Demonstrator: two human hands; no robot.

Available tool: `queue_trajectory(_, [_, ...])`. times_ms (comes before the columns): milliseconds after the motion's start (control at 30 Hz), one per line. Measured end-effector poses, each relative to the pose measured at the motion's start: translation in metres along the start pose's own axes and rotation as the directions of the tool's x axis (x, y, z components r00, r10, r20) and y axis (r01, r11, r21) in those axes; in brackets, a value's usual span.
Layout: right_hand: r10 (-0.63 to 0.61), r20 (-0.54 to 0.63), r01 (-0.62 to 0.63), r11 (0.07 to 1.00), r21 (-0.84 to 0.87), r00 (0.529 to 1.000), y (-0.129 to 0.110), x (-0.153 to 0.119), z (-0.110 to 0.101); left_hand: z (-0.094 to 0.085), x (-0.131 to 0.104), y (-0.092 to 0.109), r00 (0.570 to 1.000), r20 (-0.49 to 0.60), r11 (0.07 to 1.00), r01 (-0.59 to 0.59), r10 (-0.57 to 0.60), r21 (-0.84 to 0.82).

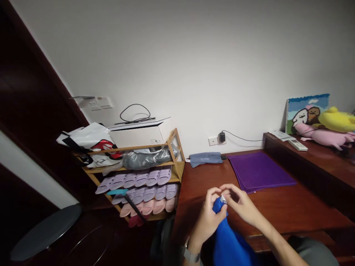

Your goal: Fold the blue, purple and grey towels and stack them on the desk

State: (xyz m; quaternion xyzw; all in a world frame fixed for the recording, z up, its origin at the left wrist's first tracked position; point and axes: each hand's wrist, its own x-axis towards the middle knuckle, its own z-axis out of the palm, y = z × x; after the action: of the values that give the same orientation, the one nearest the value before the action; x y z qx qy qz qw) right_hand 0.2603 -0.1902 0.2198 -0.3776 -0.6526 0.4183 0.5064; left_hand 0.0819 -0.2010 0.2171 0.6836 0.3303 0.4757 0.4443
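Note:
A bright blue cloth (231, 240) hangs down from my two hands over the near edge of the wooden table (199, 184). My left hand (209, 212) is closed around its gathered upper end, thumb on top. My right hand (240, 205) pinches at a small white tag (223, 199) on the same end, its fingertips meeting those of the left. The cloth's lower part runs out of the bottom of the view. Beyond my hands lies a flat, folded purple cloth (260, 170). Near the wall rests a rolled grey-blue cloth (205, 158).
To the left stands a wooden shoe rack (177, 170) with several slippers (141, 177), a white box (138, 135) and a bag (97, 140). A round stool (47, 231) is at lower left. A raised ledge at right bears a remote control (297, 144) and plush toys (327, 136).

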Motion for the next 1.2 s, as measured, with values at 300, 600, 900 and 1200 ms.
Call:
queue_trajectory(300, [0.007, 0.156, 0.014, 0.991, -0.132, 0.988, -0.023, 0.0, -0.01, -0.025, 0.006, 0.016, 0.999, 0.005, 0.972, -0.042, 0.042, 0.231])
queue_trajectory(600, [0.134, 0.084, -0.14, 0.988, 0.072, 0.987, -0.019, -0.009, -0.001, -0.011, -0.014, 0.0, 0.848, -0.358, 0.831, -0.157, 0.39, 0.534])
queue_trajectory(900, [0.174, 0.099, -0.19, 0.965, 0.179, 0.98, -0.021, -0.014, 0.007, -0.002, -0.01, -0.003, 0.927, -0.286, 0.936, -0.148, 0.243, 0.318])
queue_trajectory(1200, [0.212, -0.341, -0.118, 0.954, 0.275, 0.916, -0.022, -0.019, -0.04, -0.057, 0.004, 0.011, 0.827, -0.42, 0.855, -0.131, 0.374, 0.502])
